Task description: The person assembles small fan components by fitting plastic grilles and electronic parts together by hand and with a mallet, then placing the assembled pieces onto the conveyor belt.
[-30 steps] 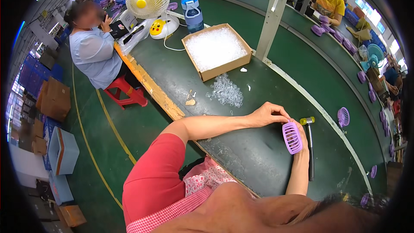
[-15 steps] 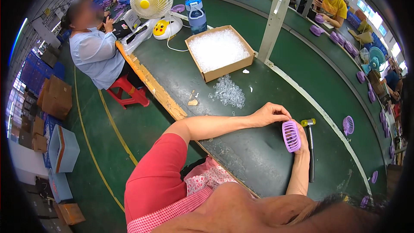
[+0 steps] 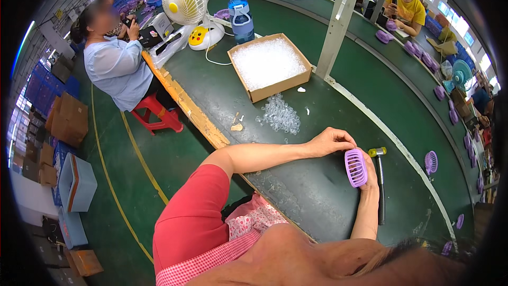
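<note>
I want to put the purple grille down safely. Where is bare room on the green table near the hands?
Bare green table lies between the left hand and the near edge. More lies beyond the hammer, toward the white line. The clear-parts pile and cardboard box crowd the far side.

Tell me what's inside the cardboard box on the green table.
The cardboard box is open and filled with small clear plastic pieces, like the loose pile beside it. Anything beneath that top layer is covered.

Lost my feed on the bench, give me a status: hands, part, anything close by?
Left hand at top of purple fan grille, fingers curled. Right hand holds grille from behind. Hammer lies just beyond on green belt; clear plastic pieces nearby.
</note>
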A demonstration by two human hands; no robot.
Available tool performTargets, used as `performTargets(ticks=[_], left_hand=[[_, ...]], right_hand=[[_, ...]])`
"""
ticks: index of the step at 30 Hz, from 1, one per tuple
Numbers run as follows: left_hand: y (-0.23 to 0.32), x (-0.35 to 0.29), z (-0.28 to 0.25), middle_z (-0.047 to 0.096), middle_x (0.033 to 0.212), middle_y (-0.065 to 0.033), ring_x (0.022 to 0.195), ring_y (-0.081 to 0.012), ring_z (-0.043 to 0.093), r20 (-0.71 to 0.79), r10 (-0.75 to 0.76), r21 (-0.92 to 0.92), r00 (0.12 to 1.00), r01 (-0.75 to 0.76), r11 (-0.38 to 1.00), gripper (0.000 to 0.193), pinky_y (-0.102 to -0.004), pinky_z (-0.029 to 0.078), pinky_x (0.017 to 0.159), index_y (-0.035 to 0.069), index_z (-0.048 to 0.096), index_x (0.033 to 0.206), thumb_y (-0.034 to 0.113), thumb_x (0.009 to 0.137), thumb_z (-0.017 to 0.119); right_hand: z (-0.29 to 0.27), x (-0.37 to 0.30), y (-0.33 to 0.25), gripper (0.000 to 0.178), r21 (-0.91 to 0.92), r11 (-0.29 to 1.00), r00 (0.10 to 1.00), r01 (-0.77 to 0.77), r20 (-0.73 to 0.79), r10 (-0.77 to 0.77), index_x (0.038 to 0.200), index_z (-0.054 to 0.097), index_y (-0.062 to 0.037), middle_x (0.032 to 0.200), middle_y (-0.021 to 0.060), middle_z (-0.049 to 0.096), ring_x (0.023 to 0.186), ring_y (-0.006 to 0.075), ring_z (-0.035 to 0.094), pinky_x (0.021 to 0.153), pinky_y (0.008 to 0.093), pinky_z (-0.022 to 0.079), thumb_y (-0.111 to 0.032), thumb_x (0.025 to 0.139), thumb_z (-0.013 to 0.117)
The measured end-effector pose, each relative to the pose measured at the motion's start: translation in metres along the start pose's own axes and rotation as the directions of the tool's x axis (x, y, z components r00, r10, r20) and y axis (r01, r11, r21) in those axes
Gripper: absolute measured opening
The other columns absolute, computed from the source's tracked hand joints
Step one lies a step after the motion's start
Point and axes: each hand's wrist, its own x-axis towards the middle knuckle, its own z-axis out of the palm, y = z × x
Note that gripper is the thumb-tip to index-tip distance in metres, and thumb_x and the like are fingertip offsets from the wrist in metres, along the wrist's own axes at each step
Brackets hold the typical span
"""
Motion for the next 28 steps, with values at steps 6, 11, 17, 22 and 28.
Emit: performTargets(ticks=[6, 11, 17, 22, 28], left_hand=[[0.006, -0.005, 0.004, 0.071, 0.101, -0.0046, 0.094, -0.0097, 0.065, 0.012, 0.042, -0.001, 0.999, -0.042, 0.999, 0.017, -0.0255, 0.052, 0.086, 0.0, 0.07, 0.107, 0.01, 0.095, 0.064], [0.007, -0.002, 0.005, 0.071, 0.101, -0.0043, 0.093, -0.0087, 0.064, 0.035, 0.02, 0.123, 0.999, -0.024, 0.992, 0.017, -0.0252, 0.052, 0.083, 0.002, 0.071, 0.107, 0.009, 0.094, 0.065], [-0.01, 0.004, -0.003, 0.068, 0.107, -0.004, 0.098, -0.0089, 0.063, -0.058, -0.035, 0.036, 0.998, 0.037, 0.999, 0.029, -0.0264, 0.052, 0.088, 0.003, 0.062, 0.127, 0.012, 0.1, 0.055], [-0.003, 0.007, -0.014, 0.065, 0.111, -0.0073, 0.102, -0.0133, 0.062, -0.062, -0.179, -0.271, 0.982, 0.156, 0.95, 0.047, -0.0286, 0.05, 0.093, 0.0, 0.056, 0.131, 0.038, 0.105, 0.045], [-0.009, 0.007, -0.014, 0.066, 0.108, -0.0049, 0.098, -0.0102, 0.063, 0.032, -0.163, -0.098, 0.986, 0.165, 0.981, 0.034, -0.0251, 0.051, 0.089, 0.003, 0.059, 0.123, 0.026, 0.098, 0.062]], right_hand=[[-0.003, -0.002, 0.001, 0.028, 0.021, 1.0, 0.999, 0.0, 0.041, -0.001, 0.111, 0.062, -0.002, 0.089, -0.0029, 0.065, 0.072, 0.0028, 0.061, 0.062, 0.0168, 0.051, -0.024, 0.095, 0.065], [-0.006, -0.005, 0.01, 0.026, 0.648, 0.713, 0.963, -0.268, 0.197, 0.183, 0.116, 0.054, 0.0053, 0.092, 0.0134, 0.057, 0.056, 0.0113, 0.046, 0.05, 0.0269, 0.039, -0.013, 0.097, 0.05], [0.015, 0.008, 0.013, 0.032, 0.025, 0.987, 0.985, 0.159, -0.065, -0.157, 0.121, 0.061, 0.0015, 0.111, 0.0084, 0.067, 0.096, 0.0143, 0.066, 0.081, 0.0266, 0.054, -0.021, 0.101, 0.053], [0.03, 0.014, 0.014, 0.017, -0.579, 0.735, 0.777, 0.353, -0.257, -0.575, 0.109, 0.057, 0.0023, 0.095, 0.0075, 0.068, 0.087, 0.011, 0.064, 0.075, 0.0245, 0.051, -0.011, 0.099, 0.058], [0.035, 0.002, 0.016, 0.017, -0.829, 0.396, 0.663, 0.396, -0.041, -0.748, 0.111, 0.058, -0.0001, 0.094, 0.0122, 0.069, 0.084, 0.025, 0.067, 0.075, 0.034, 0.053, -0.01, 0.098, 0.058]])
